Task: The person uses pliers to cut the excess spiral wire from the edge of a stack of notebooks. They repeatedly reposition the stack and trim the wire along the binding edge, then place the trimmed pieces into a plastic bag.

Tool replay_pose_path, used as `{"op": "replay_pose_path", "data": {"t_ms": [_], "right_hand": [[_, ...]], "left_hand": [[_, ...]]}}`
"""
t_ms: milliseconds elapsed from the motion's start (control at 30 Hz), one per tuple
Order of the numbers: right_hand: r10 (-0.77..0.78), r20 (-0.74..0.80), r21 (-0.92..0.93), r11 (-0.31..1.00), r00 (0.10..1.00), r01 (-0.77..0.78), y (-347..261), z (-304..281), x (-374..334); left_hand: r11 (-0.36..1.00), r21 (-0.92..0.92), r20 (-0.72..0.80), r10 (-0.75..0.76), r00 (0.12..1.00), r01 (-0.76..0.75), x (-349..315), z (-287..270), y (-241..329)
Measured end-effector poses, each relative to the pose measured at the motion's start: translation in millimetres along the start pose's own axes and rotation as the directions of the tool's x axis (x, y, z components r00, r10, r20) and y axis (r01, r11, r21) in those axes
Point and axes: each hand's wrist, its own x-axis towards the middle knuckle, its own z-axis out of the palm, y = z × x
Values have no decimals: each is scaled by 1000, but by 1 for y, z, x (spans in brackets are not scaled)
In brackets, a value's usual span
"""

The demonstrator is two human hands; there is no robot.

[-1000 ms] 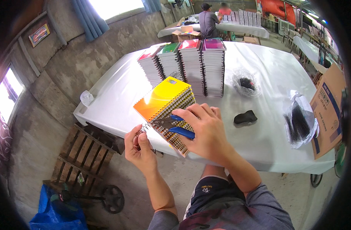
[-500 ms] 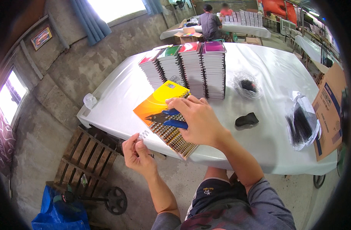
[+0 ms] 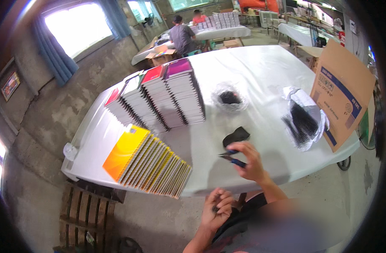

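My right hand (image 3: 252, 163) grips a pair of blue-handled cutting pliers (image 3: 234, 159) above the white-covered table, with the jaws pointing left. Below it, near the table's front edge, my left hand (image 3: 218, 211) is closed around something small and dark, mostly hidden by the fingers. To the left lies a leaning row of spiral-bound notebooks (image 3: 148, 162) with yellow and orange covers, their bound edges showing; neither hand touches it. A crumpled black piece (image 3: 236, 136), perhaps cloth, rests just beyond the pliers.
Tall stacks of spiral notebooks (image 3: 176, 95) stand behind the yellow ones. A clear plastic bag (image 3: 230, 98) with dark contents and a white bag of black binding coils (image 3: 303, 120) lie to the right, beside a cardboard box (image 3: 342, 95). People (image 3: 182, 36) sit at a farther table.
Both hands have moved right, away from the yellow notebooks; the right hand still holds the pliers. The wire coil seen at the left fingertips no longer shows there. The view has turned right.
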Motion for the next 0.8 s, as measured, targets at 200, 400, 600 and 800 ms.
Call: {"op": "replay_pose_path", "data": {"t_ms": [200, 400, 600, 800], "right_hand": [[298, -246, -348, 861, 922, -371, 46, -101, -103], [147, -199, -572, 785, 969, -237, 61, -104, -118], [93, -251, -590, 774, 963, -229, 68, -105, -128], [105, -264, -559, 793, 959, -241, 70, -100, -131]], "left_hand": [[994, 97, -39, 46, 998, -42, 123, 2, 20], [660, 507, 21, 634, 773, -555, 311, 97, 84], [322, 809, 69, 778, 624, -491, 370, 126, 123], [104, 761, 505, 524, 686, -640, 254, 140, 31]]}}
